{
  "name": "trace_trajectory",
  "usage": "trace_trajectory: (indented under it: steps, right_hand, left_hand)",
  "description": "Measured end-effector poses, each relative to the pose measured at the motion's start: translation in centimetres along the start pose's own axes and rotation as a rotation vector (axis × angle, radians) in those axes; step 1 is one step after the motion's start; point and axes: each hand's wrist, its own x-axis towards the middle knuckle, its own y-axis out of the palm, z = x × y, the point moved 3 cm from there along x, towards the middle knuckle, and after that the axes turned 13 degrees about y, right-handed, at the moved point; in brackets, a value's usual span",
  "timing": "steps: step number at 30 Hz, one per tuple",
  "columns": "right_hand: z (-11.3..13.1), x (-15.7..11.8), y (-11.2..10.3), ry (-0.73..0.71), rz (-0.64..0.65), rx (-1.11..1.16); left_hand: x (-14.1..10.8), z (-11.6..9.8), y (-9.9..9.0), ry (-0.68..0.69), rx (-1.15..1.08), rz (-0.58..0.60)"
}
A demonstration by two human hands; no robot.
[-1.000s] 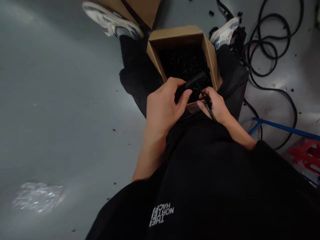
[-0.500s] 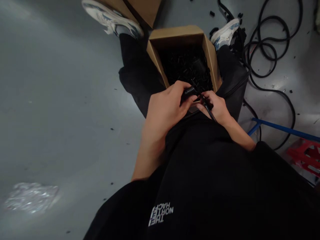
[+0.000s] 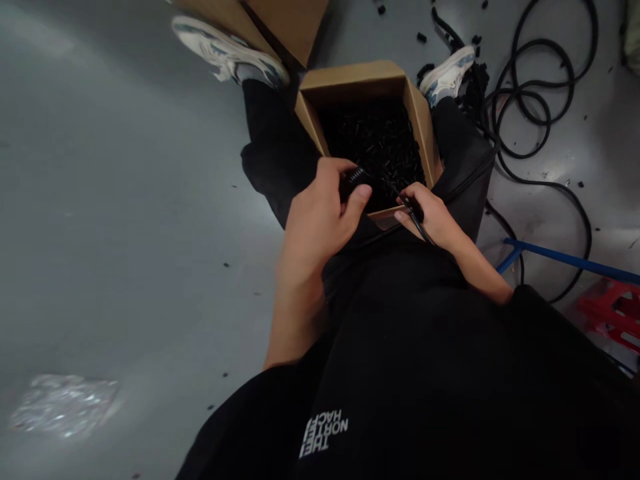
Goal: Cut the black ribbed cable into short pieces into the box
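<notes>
At the near edge of the open box (image 3: 353,76), left hand (image 3: 320,217) clamped on black ribbed piece (image 3: 357,176), right hand (image 3: 434,217) on slender black item (image 3: 421,228), type unclear. Hands apart from each other. Small black pieces (image 3: 383,140) inside box; black hose (image 3: 570,189) looped on floor (image 3: 150,220), right side.

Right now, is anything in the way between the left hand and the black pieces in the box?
Nothing visible stands between the left hand and the black pieces: the box is open on top. The right hand, holding a thin dark object, is off to the right, by the near rim.
</notes>
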Motion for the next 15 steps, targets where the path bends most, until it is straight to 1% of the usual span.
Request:
trace_trajectory:
  steps: [2, 4, 7, 11, 15]
  right_hand:
    - [0.3, -0.3, -0.1, -0.007, 0.005, 0.001]
    - [0.6, -0.4, -0.2, -0.020, 0.022, 0.011]
    - [1.0, -0.5, -0.1, -0.050, 0.035, 0.015]
    - [1.3, -0.3, -0.1, -0.070, 0.016, 0.020]
    - [1.1, -0.3, 0.1, -0.024, 0.024, 0.005]
  left_hand:
    - [0.1, -0.2, -0.3, 0.028, -0.075, -0.031]
    - [0.2, -0.6, -0.4, 0.045, -0.111, -0.015]
    - [0.4, -1.0, 0.1, 0.049, -0.127, 0.015]
    - [0.4, -0.9, 0.9, 0.032, -0.127, 0.022]
    - [0.4, -0.7, 1.2, 0.015, -0.126, 0.035]
